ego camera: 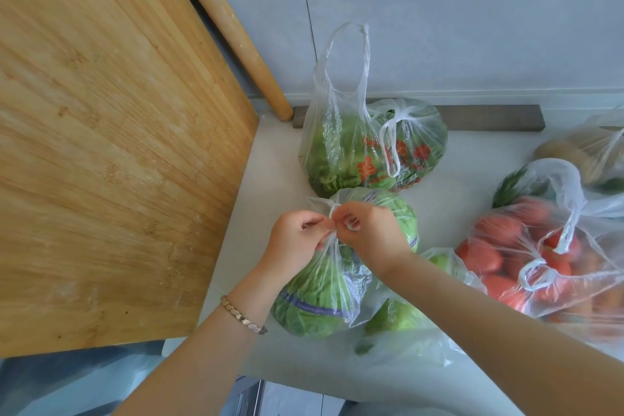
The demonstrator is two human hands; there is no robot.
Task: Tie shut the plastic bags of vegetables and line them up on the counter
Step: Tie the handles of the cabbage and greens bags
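Note:
A clear plastic bag of green lettuce (324, 294) lies on the pale counter (280, 158) in front of me. My left hand (293, 240) and my right hand (371, 233) pinch its twisted white handles (332, 213) together at the bag's neck. Behind it stand two bags of greens: one with upright open handles (334, 131) and one with red print and knotted handles (408, 148). To the right lies a bag of red tomatoes (526, 256) with loose handles. A further bag of green vegetables (401, 314) lies under my right forearm.
A large wooden cutting board (111, 145) leans upright at the left, with a wooden rolling pin (229, 27) behind it against the grey wall. Another bag with brownish produce (580, 152) sits at the far right. The counter's front edge runs below my arms.

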